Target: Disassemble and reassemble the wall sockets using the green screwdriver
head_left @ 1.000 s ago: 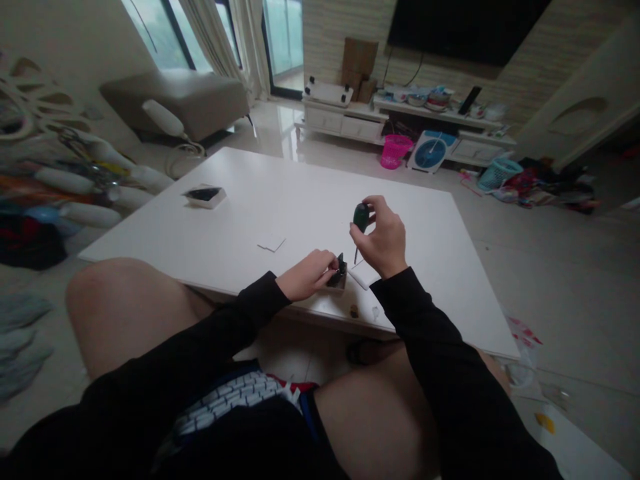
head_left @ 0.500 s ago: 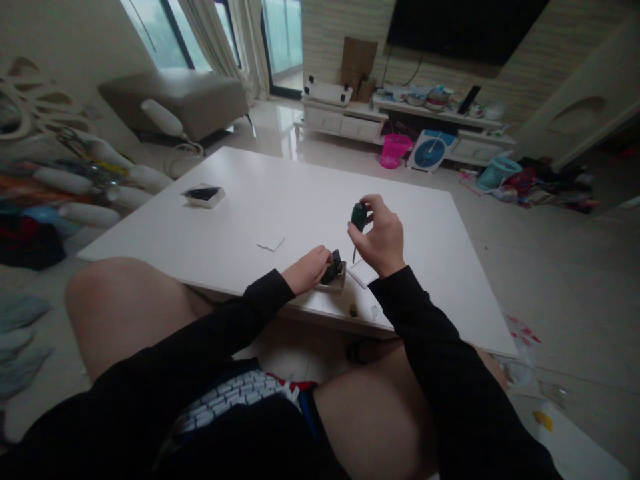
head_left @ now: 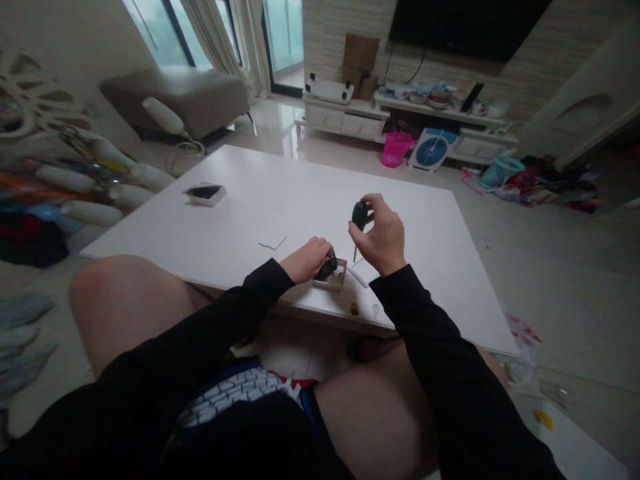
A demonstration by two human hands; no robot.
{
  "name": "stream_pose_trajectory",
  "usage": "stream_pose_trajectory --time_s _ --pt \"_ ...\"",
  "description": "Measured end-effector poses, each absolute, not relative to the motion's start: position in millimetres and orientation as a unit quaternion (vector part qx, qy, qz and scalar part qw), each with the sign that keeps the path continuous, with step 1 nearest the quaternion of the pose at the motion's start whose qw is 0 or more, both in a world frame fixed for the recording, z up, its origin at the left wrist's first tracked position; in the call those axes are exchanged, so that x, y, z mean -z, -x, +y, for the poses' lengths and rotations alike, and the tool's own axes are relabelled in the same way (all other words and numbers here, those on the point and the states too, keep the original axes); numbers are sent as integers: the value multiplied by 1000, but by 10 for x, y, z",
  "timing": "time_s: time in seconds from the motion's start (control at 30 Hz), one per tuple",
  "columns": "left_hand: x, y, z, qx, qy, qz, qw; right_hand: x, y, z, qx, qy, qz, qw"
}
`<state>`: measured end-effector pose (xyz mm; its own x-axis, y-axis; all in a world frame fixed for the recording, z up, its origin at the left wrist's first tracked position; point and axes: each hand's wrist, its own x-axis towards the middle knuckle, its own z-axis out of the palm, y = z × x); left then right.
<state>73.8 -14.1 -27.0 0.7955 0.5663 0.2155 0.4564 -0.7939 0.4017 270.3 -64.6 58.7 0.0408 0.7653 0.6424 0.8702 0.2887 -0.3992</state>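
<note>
My right hand (head_left: 383, 237) is closed around a small screwdriver with a dark green handle (head_left: 359, 215), held upright with its thin shaft pointing down at the white table (head_left: 280, 200). My left hand (head_left: 305, 260) is curled around a small black part (head_left: 327, 269), lifted slightly out of a small square white frame (head_left: 333, 277) lying near the table's front edge. The two hands are close together, the screwdriver tip just right of the frame.
A flat white piece (head_left: 273, 240) lies left of my hands, and a small white box with a dark insert (head_left: 205, 193) sits at the table's left. Tiny parts (head_left: 354, 309) rest by the front edge. My bare knees are below the table. Beyond are a sofa, TV cabinet and pink basket (head_left: 395, 148).
My left hand has tilted and lifted the black part out of the white frame, which now lies uncovered on the table. The right hand with the screwdriver has barely moved.
</note>
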Motion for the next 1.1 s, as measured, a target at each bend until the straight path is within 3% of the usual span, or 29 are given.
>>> stream_pose_trajectory --time_s 0.23,0.53,0.9,1.1 --pt "193 -786 -281 -148 -937 300 98 -582 -2698 -642 73 590 -690 413" --pt "350 -947 -528 -86 -976 199 11 -580 -2704 -649 61 594 -691 407" --pt "268 -860 -411 -110 -966 203 114 -576 -2706 -648 72 588 -694 410" --pt "76 -458 -49 -209 -891 380 137 -585 -2709 -657 70 591 -692 408"
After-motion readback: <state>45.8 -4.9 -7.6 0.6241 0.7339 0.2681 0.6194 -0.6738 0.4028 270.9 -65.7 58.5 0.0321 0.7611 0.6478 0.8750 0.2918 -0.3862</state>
